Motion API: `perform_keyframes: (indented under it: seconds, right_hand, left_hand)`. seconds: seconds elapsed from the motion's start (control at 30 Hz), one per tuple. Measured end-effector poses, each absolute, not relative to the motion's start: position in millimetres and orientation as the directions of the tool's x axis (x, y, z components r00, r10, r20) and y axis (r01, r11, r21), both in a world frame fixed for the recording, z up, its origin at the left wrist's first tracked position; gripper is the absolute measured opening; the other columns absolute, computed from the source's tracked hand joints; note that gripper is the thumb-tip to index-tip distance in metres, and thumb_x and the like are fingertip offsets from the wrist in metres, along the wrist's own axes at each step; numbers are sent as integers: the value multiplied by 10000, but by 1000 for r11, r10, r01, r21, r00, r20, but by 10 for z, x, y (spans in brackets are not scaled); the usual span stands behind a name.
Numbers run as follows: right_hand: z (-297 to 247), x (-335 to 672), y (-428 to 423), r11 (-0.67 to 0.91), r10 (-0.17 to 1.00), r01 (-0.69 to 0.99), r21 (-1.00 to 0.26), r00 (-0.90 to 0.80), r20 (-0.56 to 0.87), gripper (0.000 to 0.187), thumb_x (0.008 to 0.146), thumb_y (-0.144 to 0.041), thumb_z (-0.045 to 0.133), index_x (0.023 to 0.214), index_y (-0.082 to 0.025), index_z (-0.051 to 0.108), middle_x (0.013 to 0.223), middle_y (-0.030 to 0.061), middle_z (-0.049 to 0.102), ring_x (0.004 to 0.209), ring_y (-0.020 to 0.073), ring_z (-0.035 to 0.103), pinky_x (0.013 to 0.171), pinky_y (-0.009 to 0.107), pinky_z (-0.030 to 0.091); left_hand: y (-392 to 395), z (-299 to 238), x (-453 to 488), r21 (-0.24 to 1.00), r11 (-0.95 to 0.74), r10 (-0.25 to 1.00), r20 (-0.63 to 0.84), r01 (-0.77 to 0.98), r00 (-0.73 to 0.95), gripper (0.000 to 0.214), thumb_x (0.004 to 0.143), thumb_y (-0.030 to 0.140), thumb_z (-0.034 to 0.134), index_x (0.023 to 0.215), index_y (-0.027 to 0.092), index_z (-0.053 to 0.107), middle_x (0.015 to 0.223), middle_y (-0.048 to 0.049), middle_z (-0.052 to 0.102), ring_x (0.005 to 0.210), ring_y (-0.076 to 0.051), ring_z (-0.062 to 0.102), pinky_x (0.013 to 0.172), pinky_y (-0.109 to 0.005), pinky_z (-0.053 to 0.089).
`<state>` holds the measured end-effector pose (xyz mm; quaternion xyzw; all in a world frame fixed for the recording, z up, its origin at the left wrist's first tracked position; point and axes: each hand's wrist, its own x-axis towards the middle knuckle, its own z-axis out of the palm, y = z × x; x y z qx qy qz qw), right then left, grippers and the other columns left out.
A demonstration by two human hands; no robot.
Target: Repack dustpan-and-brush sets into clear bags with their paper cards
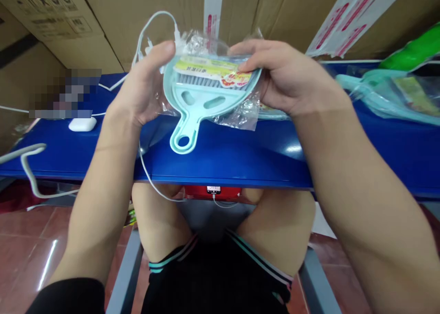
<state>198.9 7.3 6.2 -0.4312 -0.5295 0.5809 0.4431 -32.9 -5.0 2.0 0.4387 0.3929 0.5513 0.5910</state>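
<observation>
A light-blue dustpan and brush set (206, 98) is held up over the blue table, its handle pointing down toward me. Grey bristles show beneath a yellow-green label across its upper part. Crinkled clear plastic (245, 117) sticks out around it; whether the set is fully inside this wrap I cannot tell. My left hand (147, 82) grips the left edge, thumb on top and fingers mostly hidden behind. On the right edge, my right hand (275, 73) is closed, a finger on the label. Partly hidden behind lies another light-blue piece in plastic (273, 114).
More light-blue dustpans in plastic (388, 96) lie at the right, near a green package (417, 50). White cables and a white earphone case (82, 123) are on the left of the blue table (227, 160). Cardboard boxes (137, 11) stand along the back.
</observation>
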Motion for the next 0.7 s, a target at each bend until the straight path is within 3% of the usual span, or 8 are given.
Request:
perform_keyframes:
  seconds: [0.07, 0.13, 0.3, 0.47, 0.6, 0.7]
  right_hand:
    - [44, 2036, 120, -54, 959, -37, -998, -281, -42, 298, 764, -67, 640, 1003, -239, 683, 841, 5, 642, 780, 91, 664, 670, 173, 624]
    - [42, 2060, 136, -45, 954, -44, -998, -298, -30, 344, 736, -66, 640, 1031, -237, 684, 877, -3, 673, 773, 89, 669, 665, 182, 635]
    - [55, 2037, 91, -29, 952, -57, -998, -305, -10, 407, 716, -50, 629, 1088, -213, 651, 965, -12, 712, 776, 88, 679, 679, 210, 625]
    - [23, 2031, 108, 13, 968, -37, -999, -248, 21, 497, 767, -64, 653, 1235, -223, 599, 899, -25, 673, 768, 89, 675, 689, 217, 594]
    - [-14, 2046, 162, 34, 970, -47, -998, -238, 44, 388, 775, -72, 681, 1114, -244, 602, 857, -19, 638, 735, 93, 655, 659, 228, 585]
    - [-32, 2036, 176, 45, 971, -61, -997, -230, 58, 273, 788, -60, 663, 995, -225, 593, 838, -10, 618, 689, 82, 617, 627, 232, 565]
  left_hand:
    - [-22, 1, -322, 971, 3, 997, 17, -241, 82, 421, 1023, 151, 524, 1443, 168, 497, 1242, -34, 672, 1327, -282, 710, 1180, -638, 526]
    - [8, -21, -321, 984, -13, 997, 26, -176, 71, 581, 949, 85, 577, 1491, 230, 429, 1304, -28, 684, 1360, -290, 694, 1176, -629, 537]
    - [29, -56, -333, 988, -51, 987, 72, -148, 141, 723, 772, -30, 648, 1436, 214, 502, 1246, -62, 739, 1336, -311, 709, 1158, -521, 602]
    - [36, -55, -333, 983, -79, 990, 97, -166, 99, 620, 759, -53, 630, 1319, 201, 553, 1100, -30, 735, 1125, -231, 772, 1072, -411, 638]
    - [54, -51, -327, 993, -59, 998, 62, -105, 25, 391, 855, -24, 585, 1174, 201, 565, 860, 29, 645, 797, -146, 737, 960, -363, 648]
    - [56, -49, -326, 996, -45, 999, 46, -78, 10, 344, 921, -13, 523, 1191, 198, 557, 822, 58, 587, 676, -84, 672, 947, -346, 636]
